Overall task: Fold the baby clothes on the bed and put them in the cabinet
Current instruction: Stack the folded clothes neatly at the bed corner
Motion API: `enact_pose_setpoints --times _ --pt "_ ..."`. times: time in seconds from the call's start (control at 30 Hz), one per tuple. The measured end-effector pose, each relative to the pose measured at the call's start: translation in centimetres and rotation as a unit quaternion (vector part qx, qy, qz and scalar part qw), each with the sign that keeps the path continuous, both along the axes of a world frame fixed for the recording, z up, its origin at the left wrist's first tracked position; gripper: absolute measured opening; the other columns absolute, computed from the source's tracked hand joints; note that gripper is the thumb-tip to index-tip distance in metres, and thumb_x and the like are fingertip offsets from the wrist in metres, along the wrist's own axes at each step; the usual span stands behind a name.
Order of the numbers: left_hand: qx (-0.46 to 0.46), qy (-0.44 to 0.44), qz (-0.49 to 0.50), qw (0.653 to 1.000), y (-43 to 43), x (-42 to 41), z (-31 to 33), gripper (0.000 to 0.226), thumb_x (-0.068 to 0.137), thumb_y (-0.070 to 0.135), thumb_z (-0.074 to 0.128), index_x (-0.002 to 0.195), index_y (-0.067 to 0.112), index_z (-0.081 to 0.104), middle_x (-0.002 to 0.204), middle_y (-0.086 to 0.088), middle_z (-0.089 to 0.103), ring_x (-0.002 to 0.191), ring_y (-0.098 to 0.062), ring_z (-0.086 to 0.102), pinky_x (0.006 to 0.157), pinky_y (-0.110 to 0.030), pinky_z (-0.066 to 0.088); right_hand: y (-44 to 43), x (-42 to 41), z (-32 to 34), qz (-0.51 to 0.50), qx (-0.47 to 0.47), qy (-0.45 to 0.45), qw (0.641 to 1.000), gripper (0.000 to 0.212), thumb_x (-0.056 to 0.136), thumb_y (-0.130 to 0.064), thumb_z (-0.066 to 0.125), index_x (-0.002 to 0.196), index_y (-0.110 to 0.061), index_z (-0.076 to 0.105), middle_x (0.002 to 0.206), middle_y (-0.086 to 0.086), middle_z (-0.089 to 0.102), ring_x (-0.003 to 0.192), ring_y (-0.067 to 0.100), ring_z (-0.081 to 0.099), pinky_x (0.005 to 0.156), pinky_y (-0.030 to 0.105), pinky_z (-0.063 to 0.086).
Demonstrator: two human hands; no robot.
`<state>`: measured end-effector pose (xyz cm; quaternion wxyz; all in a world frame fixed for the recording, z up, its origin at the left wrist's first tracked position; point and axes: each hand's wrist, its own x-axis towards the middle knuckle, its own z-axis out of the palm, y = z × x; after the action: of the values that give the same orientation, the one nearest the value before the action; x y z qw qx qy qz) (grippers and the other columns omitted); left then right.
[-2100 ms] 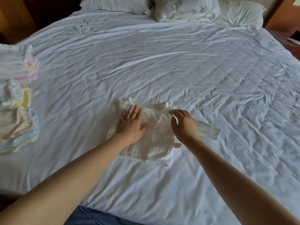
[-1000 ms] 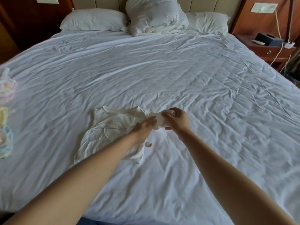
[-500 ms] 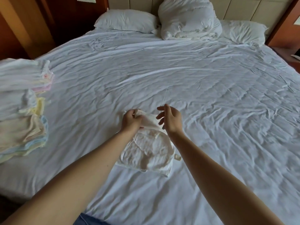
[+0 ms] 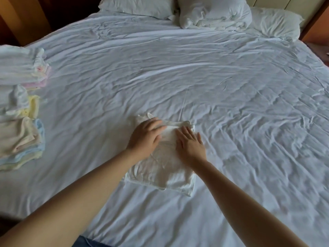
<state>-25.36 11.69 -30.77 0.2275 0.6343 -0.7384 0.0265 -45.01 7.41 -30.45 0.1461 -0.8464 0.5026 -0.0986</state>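
Mid-fold: left hand and right hand, fingers straight, press the white baby garment flat at centre frame; the next fold likely halves it.

- Folded white garment, near the foot edge of the bed: its upper part is being covered by the left hand and the right hand, and the folds beneath are being hidden.
- Piles of folded baby clothes, at the bed's left edge: they are being cut off by the picture's left side, so their count cannot be told.
- Pillows, at the head edge: their tops are being cropped.
- Blue fabric, below the foot edge: it is being cropped, and too little is being shown to identify it.
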Motion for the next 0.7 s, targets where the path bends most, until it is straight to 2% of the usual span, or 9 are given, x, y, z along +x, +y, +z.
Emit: enact_pose_setpoints --times 0.03,0.1,0.13,0.2,0.3,0.43,0.53,0.63,0.7 --pt "0.062 -0.021 -0.013 0.998 0.2 -0.3 -0.4 0.055 0.089 0.036 0.031 0.135 0.019 0.057 0.146 -0.007 0.048 0.137 -0.027 0.041 0.113 -0.041 0.032 0.1 -0.3 -0.3 -0.006 0.007 0.021 1.000 0.056 0.097 -0.041 0.023 0.151 -0.030 0.030 0.163 -0.003 0.015 0.150 0.012 0.005 0.122 0.041 -0.001" --pt "0.167 -0.038 0.015 0.985 0.6 -0.5 -1.0 0.073 0.087 0.051 0.005 0.152 0.028 0.029 0.162 -0.004 0.018 0.150 -0.023 0.013 0.120 -0.038 0.009 0.3 -0.6 -0.6 -0.018 0.013 0.035 0.999 0.065 0.092 -0.050 0.013 0.154 -0.033 0.018 0.164 -0.004 0.002 0.150 0.011 -0.005 0.122 0.040 -0.006" --pt "0.193 -0.038 0.033 0.980 0.6 -0.5 -1.2 0.078 0.083 0.055 -0.004 0.155 0.031 0.017 0.164 -0.003 0.007 0.151 -0.021 0.004 0.121 -0.037 0.002 0.3 -0.6 -0.6 -0.023 0.019 0.035 0.999 0.068 0.089 -0.053 0.011 0.155 -0.033 0.015 0.164 -0.004 -0.001 0.150 0.011 -0.007 0.121 0.039 -0.007" --pt "0.215 -0.042 0.046 0.975 0.3 -0.5 -1.1 0.085 0.077 0.059 -0.011 0.155 0.032 0.007 0.164 -0.003 0.000 0.151 -0.020 -0.001 0.121 -0.036 -0.001 0.1 -0.4 -0.6 -0.033 0.031 0.038 0.998 0.076 0.084 -0.058 0.007 0.155 -0.033 0.014 0.164 -0.003 -0.002 0.150 0.011 -0.007 0.122 0.039 -0.006" --pt "0.234 -0.015 0.064 0.970 -0.3 -0.1 -0.1 0.084 0.082 0.066 -0.005 0.156 0.030 0.011 0.164 -0.001 0.002 0.151 -0.016 -0.002 0.121 -0.033 -0.001 -0.5 -0.3 0.1 -0.038 0.054 0.053 0.996 0.074 0.085 -0.056 0.018 0.155 -0.031 0.015 0.164 -0.004 0.001 0.150 0.012 -0.004 0.122 0.039 -0.001" --pt "0.267 -0.031 0.126 0.955 -0.5 2.3 0.1 0.067 0.099 0.059 0.018 0.156 0.030 0.000 0.162 -0.001 -0.017 0.148 -0.019 -0.021 0.120 -0.040 -0.009 -1.4 -0.3 2.0 -0.013 0.036 0.062 0.997 0.061 0.091 -0.046 0.045 0.148 -0.031 0.031 0.163 -0.003 0.014 0.149 0.017 0.007 0.118 0.038 0.014" --pt "0.276 0.004 0.120 0.954 -1.1 3.8 0.8 0.075 0.099 0.056 0.033 0.156 0.025 -0.004 0.163 -0.005 -0.015 0.150 -0.023 -0.010 0.121 -0.039 0.001 -2.4 0.1 2.9 -0.027 0.027 0.052 0.998 0.065 0.091 -0.046 0.052 0.150 -0.030 0.030 0.163 -0.001 0.011 0.150 0.018 0.002 0.118 0.040 0.015" --pt "0.248 0.081 0.119 0.958 -2.3 4.4 2.0 0.091 0.090 0.053 0.059 0.156 0.017 0.008 0.160 -0.008 0.022 0.143 -0.028 0.029 0.112 -0.039 0.031 -4.2 0.5 3.5 -0.038 0.071 0.067 0.995 0.089 0.087 -0.052 0.060 0.156 -0.026 0.011 0.162 0.001 0.018 0.149 0.023 0.010 0.116 0.041 0.021" --pt "0.241 0.100 0.135 0.956 -3.3 4.9 2.8 0.094 0.082 0.053 0.069 0.154 0.018 0.019 0.150 -0.006 0.041 0.131 -0.028 0.045 0.103 -0.041 0.041 -5.4 0.9 4.2 -0.042 0.087 0.083 0.992 0.101 0.080 -0.056 0.067 0.156 -0.023 0.010 0.156 0.004 0.031 0.144 0.026 0.023 0.111 0.042 0.030"
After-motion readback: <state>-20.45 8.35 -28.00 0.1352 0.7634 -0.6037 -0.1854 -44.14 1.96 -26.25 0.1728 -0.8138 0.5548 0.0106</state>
